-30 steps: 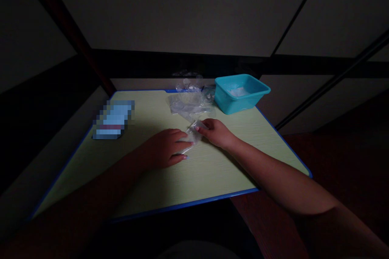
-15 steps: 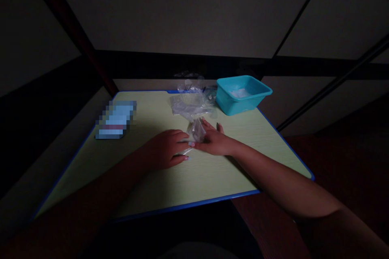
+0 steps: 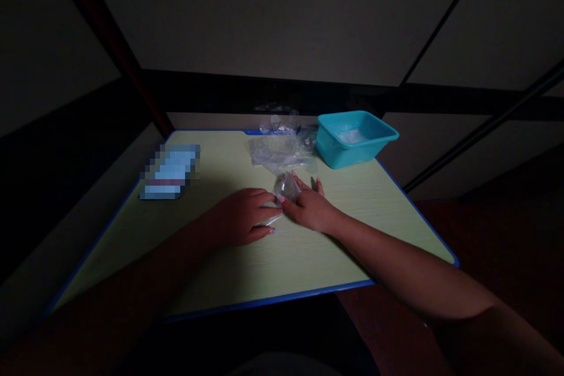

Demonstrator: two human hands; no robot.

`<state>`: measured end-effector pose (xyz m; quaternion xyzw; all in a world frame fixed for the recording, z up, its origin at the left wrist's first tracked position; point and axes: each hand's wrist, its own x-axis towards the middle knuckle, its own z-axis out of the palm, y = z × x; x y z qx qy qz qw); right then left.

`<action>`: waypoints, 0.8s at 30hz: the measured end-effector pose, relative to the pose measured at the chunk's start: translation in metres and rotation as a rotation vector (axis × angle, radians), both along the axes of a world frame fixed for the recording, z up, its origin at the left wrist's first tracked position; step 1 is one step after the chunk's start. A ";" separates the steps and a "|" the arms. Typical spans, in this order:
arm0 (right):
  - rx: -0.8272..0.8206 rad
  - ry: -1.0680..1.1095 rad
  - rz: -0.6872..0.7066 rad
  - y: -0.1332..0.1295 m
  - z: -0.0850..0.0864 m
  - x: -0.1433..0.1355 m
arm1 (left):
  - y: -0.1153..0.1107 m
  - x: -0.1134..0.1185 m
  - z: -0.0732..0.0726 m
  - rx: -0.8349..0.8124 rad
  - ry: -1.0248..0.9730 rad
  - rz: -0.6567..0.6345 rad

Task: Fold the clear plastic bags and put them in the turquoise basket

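Pale table (image 3: 352, 249); crumpled, glossy clear plastic (image 3: 285, 185); left hand (image 3: 247, 217), right hand (image 3: 314, 211) splayed against it.

Pale yellow-green bench (image 3: 220, 164) with faint grain and blue edging (image 3: 273, 301); turquoise basin (image 3: 346, 155); colourless transparent plastic film (image 3: 286, 185); light-blue phone screen (image 3: 174, 167), dull-red banded

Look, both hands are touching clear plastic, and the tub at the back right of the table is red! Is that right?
Not quite: the head view shows the tub is turquoise, not red. It is at the back right of the table, and the left hand and right hand both touch clear plastic.
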<state>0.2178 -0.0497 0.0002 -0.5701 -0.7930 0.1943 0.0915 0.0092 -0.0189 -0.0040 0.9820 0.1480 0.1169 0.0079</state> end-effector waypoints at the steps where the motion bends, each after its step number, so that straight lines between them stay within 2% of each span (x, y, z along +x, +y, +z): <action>1: 0.007 0.011 -0.003 0.000 -0.001 -0.001 | 0.000 0.000 0.000 -0.002 0.005 0.002; 10: 0.017 0.154 0.100 -0.004 -0.005 -0.005 | -0.001 0.001 0.003 -0.025 0.041 0.033; 17: 0.016 0.128 0.083 -0.006 -0.003 -0.008 | -0.001 -0.002 0.007 -0.071 0.007 0.074; 19: 0.022 0.121 0.083 -0.006 -0.003 -0.008 | -0.001 -0.003 0.011 -0.119 -0.054 0.144; 21: 0.037 0.106 0.080 -0.005 -0.002 -0.009 | 0.000 -0.003 0.014 -0.223 -0.153 0.274; 24: 0.066 0.066 0.083 -0.005 -0.002 -0.010 | 0.005 -0.003 0.010 -0.555 -0.378 0.503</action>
